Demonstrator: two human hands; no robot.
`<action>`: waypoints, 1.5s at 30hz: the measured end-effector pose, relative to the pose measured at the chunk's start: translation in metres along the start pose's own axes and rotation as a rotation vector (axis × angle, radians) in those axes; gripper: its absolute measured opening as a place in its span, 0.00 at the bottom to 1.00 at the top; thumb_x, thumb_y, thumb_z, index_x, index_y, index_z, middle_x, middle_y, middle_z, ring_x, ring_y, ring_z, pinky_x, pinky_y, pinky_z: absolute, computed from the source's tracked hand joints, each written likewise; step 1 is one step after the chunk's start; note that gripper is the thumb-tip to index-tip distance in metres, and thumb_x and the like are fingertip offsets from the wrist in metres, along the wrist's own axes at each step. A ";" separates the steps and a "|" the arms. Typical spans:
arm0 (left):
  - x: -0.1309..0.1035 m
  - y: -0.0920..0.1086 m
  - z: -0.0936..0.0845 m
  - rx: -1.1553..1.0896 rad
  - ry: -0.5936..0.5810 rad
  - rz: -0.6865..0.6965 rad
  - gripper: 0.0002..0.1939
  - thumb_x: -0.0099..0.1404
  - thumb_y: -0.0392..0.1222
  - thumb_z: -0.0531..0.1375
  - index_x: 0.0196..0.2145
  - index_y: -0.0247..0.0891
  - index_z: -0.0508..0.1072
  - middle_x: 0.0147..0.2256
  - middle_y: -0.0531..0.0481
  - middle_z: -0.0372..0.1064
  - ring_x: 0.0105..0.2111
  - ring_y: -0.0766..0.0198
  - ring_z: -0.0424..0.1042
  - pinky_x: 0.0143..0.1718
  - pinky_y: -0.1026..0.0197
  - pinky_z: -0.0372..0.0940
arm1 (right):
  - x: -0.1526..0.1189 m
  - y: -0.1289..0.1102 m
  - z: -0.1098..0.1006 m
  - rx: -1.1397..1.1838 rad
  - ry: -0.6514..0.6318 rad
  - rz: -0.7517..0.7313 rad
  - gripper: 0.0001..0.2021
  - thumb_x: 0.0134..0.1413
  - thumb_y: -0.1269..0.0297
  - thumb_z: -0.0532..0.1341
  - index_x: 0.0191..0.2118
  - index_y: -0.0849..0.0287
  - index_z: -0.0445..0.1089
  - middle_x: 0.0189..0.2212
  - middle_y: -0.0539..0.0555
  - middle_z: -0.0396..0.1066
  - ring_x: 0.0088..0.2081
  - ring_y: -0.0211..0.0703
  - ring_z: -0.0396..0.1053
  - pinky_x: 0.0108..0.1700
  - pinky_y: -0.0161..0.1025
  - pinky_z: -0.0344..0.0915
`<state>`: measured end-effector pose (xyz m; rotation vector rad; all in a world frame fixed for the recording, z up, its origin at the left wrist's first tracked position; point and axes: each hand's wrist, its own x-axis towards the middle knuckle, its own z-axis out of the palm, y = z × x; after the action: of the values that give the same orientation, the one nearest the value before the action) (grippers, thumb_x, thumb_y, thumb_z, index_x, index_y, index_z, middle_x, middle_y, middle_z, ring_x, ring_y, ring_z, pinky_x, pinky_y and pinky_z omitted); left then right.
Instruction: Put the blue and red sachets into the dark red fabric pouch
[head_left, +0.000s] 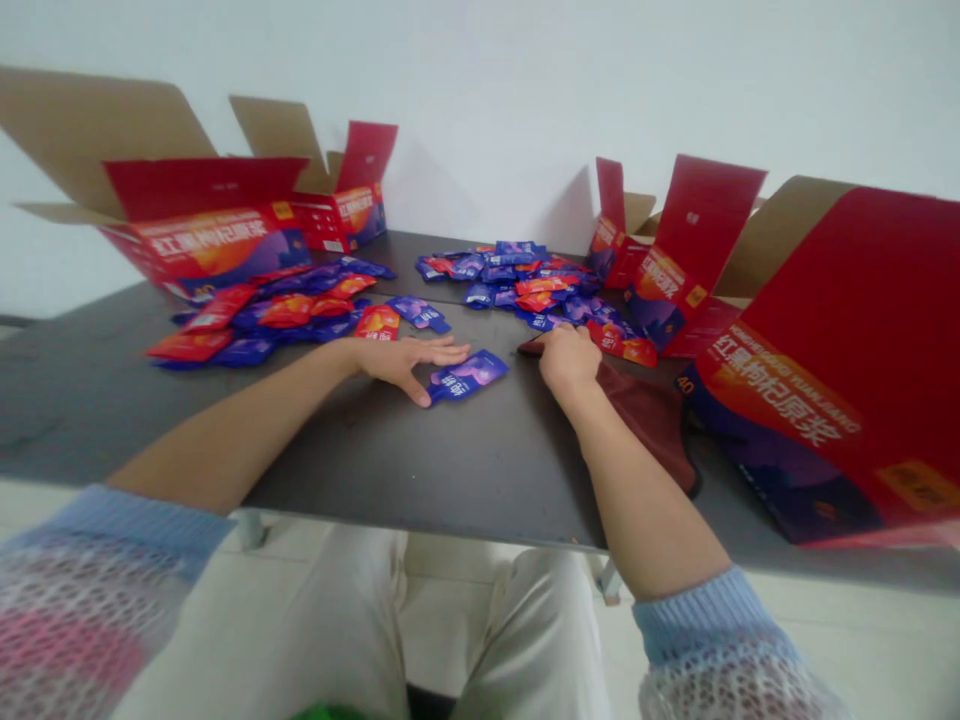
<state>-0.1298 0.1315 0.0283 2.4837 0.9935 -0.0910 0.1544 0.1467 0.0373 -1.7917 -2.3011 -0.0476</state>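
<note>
My left hand point(397, 362) lies on the dark table with its fingers stretched out and thumb apart. Right by its thumb and fingertips is a single blue-purple pouch point(469, 376), flat on the table; whether they touch it I cannot tell. Just behind that hand rest a red pouch point(377, 323) and another blue pouch point(420, 313). My right hand point(570, 360) is closed on a brown cloth point(649, 420), which trails to the right under my forearm. Its fingertips are partly hidden. A heap of red and blue pouches point(525, 275) starts just beyond this hand.
On the left, a second pouch heap point(277, 312) lies before an open red box point(225, 245), with another open box point(352, 215) behind. More open boxes line the right side, the largest box point(825, 400) nearest me. A white wall point(487, 120) stands behind the table point(420, 470).
</note>
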 end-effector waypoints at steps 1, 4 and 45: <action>0.000 0.000 0.000 0.008 0.001 -0.001 0.54 0.57 0.68 0.61 0.72 0.46 0.44 0.72 0.47 0.34 0.72 0.49 0.30 0.69 0.46 0.33 | -0.001 0.002 0.000 0.039 0.034 0.054 0.19 0.65 0.69 0.52 0.50 0.51 0.79 0.51 0.64 0.72 0.54 0.58 0.66 0.49 0.50 0.67; 0.000 -0.002 0.003 0.034 0.016 -0.007 0.54 0.57 0.69 0.61 0.72 0.47 0.44 0.72 0.47 0.34 0.72 0.49 0.31 0.69 0.46 0.33 | -0.006 -0.004 0.000 0.137 0.105 0.011 0.23 0.63 0.74 0.52 0.53 0.41 0.76 0.50 0.55 0.72 0.52 0.50 0.67 0.50 0.42 0.65; 0.005 0.018 0.017 0.107 0.052 -0.184 0.56 0.54 0.74 0.59 0.72 0.58 0.38 0.73 0.46 0.24 0.71 0.38 0.27 0.64 0.29 0.30 | -0.006 -0.003 -0.011 0.136 -0.178 -0.085 0.16 0.51 0.76 0.60 0.36 0.49 0.82 0.36 0.50 0.81 0.43 0.43 0.75 0.43 0.35 0.67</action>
<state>-0.1124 0.1155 0.0193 2.4959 1.2685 -0.1415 0.1547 0.1381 0.0474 -1.6918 -2.4349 0.2584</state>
